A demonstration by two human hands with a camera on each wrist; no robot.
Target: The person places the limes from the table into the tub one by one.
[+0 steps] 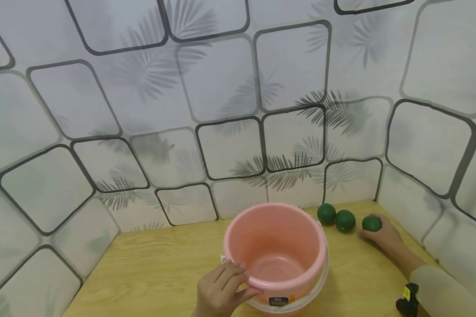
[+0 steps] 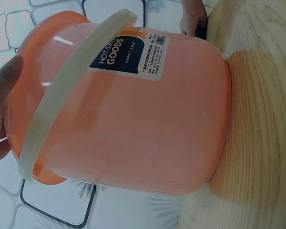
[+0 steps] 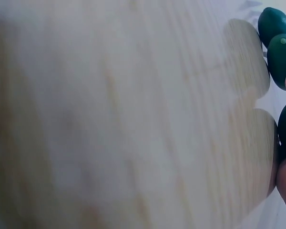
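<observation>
A pink plastic bucket [image 1: 273, 235] stands upright on the wooden table, with nothing visible inside it. My left hand [image 1: 222, 288] grips its near left rim, thumb outside and fingers over the edge. The white handle [image 2: 62, 95] hangs down along the bucket's side, beside a dark label [image 2: 133, 55]. At the back right, my right hand [image 1: 386, 237] holds a dark green lime [image 1: 371, 223] between thumb and fingers, low over the tabletop. Two more limes, one [image 1: 345, 220] nearer the hand and another [image 1: 326, 214] farther left, sit side by side close to the bucket.
The light wood table [image 1: 154, 268] ends against patterned walls [image 1: 230, 149] at the back and on both sides. A black strap or device with a yellow mark [image 1: 409, 299] is on the right wrist.
</observation>
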